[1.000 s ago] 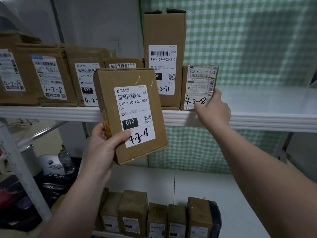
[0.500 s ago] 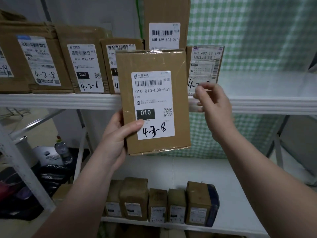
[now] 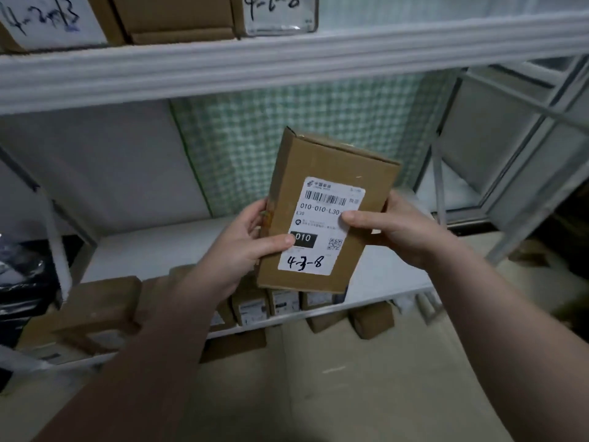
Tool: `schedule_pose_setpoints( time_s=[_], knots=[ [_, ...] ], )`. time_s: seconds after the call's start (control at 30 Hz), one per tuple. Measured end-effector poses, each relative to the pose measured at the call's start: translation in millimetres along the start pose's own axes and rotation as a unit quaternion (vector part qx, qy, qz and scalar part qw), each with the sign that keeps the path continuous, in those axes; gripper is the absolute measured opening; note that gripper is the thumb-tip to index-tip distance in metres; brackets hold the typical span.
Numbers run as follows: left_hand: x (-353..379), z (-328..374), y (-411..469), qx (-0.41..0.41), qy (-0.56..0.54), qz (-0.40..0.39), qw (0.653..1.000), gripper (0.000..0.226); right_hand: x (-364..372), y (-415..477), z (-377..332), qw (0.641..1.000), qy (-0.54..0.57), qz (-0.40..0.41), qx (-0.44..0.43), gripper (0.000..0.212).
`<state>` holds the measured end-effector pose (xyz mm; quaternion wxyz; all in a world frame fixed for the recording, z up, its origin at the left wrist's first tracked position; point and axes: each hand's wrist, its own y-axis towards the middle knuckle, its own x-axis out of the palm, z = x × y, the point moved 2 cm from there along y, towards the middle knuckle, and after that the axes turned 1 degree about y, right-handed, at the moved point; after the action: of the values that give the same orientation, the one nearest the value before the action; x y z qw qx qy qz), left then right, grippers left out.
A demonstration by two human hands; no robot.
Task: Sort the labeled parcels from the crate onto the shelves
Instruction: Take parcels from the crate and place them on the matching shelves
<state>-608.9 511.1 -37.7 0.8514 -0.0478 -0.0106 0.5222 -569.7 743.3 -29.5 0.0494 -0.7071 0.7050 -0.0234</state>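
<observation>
On my screen the parcel [image 3: 334, 167] looks like plain brown cardboard, matt and faintly fibrous, with a smooth white paper label [image 3: 318, 224] stuck flat on its face. The upper shelf [image 3: 287, 59] looks like white painted metal, and its ribbed front edge is smooth with a dull sheen. The clear pouch [image 3: 280, 23] on it is glossy plastic. The checked backdrop [image 3: 287, 122] may be thin cloth; I cannot be sure. The black bag [image 3: 19, 282] is shiny, crinkled plastic.

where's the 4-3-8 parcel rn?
Head view, centre: the 4-3-8 parcel is held by the left hand and right hand, below the upper shelf edge, in front of the lower shelf and its row of small boxes.
</observation>
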Motion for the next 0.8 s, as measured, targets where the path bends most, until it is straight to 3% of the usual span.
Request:
schedule_pose_setpoints(
  time_s=[0.13, 0.27, 0.4, 0.5, 0.6, 0.8],
  knots=[
    [38.8, -34.5, 23.6, -0.048, 0.054, -0.039, 0.997, 0.058, -43.7, -0.9, 41.9, 0.999, -0.003, 0.017, 0.035, 0.076],
    [77.2, -58.3, 47.9, -0.093, 0.126, -0.003, 0.988, 0.076, -99.9, 14.8, 88.1, 0.996, -0.009, 0.043, 0.082, 0.094],
    [110.6, -85.8, 76.5, -0.121, 0.094, 0.126, 0.98, 0.05, -164.7, 31.2, 145.3, 0.989, -0.029, 0.072, 0.129, 0.101],
    [130.1, -123.4, 87.5, -0.151, 0.083, 0.204, 0.964, 0.019, -195.7, 38.6, 182.7, 0.983, -0.049, 0.09, 0.151, 0.082],
    [147.0, -167.9, 91.4, -0.194, 0.097, 0.215, 0.952, 0.023, -211.2, 51.7, 222.5, 0.979, -0.084, 0.105, 0.155, 0.073],
    [165.6, -257.2, 123.5, -0.248, 0.149, 0.193, 0.938, 0.029, -220.4, 91.9, 315.0, 0.978, -0.107, 0.074, 0.162, 0.077]
  ],
)
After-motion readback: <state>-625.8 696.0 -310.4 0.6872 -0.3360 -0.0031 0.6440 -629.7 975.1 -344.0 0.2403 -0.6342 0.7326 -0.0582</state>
